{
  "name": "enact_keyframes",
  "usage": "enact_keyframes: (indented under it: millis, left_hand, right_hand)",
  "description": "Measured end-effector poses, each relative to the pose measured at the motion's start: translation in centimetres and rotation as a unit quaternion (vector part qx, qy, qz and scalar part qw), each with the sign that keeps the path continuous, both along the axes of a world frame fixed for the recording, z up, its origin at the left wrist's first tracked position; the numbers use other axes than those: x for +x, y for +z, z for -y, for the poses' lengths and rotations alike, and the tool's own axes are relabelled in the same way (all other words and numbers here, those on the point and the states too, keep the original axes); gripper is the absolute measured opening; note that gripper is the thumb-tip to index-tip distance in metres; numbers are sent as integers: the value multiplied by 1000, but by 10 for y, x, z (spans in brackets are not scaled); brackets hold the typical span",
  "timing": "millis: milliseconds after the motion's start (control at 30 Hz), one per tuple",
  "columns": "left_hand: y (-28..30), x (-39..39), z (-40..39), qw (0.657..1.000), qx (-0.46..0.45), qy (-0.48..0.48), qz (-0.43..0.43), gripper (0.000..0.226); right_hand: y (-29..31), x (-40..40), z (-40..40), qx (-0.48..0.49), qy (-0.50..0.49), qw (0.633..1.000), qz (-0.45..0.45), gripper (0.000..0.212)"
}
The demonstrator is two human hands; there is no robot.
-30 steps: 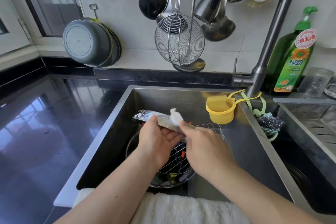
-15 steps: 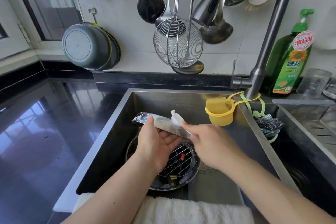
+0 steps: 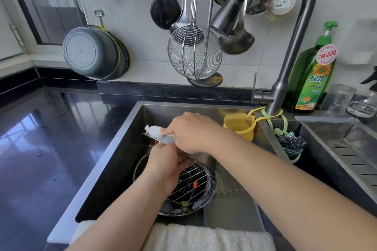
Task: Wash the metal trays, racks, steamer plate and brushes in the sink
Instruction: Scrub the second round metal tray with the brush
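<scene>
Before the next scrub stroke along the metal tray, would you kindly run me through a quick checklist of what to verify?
1. Left hand grips the metal tray from below: ok.
2. Right hand holds the white cloth pressed on the tray: ok.
3. Tray held over the sink, above the wire rack in the round pan: ok.
4. Water running from the faucet head: not ok, no stream visible.
5. Soap on the cloth: cannot tell.
6. Dish soap bottle upright beside the faucet: ok.
</scene>
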State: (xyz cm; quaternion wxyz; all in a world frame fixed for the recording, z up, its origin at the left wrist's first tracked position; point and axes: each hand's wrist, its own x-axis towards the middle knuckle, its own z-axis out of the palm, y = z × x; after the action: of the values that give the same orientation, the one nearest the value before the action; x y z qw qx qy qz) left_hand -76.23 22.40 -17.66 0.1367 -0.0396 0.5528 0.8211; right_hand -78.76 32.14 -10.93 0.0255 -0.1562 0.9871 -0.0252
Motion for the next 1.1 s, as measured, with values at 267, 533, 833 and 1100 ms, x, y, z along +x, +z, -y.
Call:
enact_keyframes:
  millis: [267, 533, 833, 1100]
  left_hand:
    - [-4, -6, 7, 999, 7, 10, 41, 41]
    - [-3, 2, 3, 1000, -16, 1, 18, 38]
    - [-4, -1, -2, 1000, -10, 6, 27, 44]
    - [-8, -2, 2, 999, -29, 6, 29, 42]
  right_hand:
    - [14, 52, -40, 37, -65, 993, 93, 57]
    - [7, -38, 23, 71, 15, 997, 23, 44]
    - [30, -18, -3, 91, 12, 992, 82, 60]
    - [6, -13, -16, 6, 5, 1000, 14, 57]
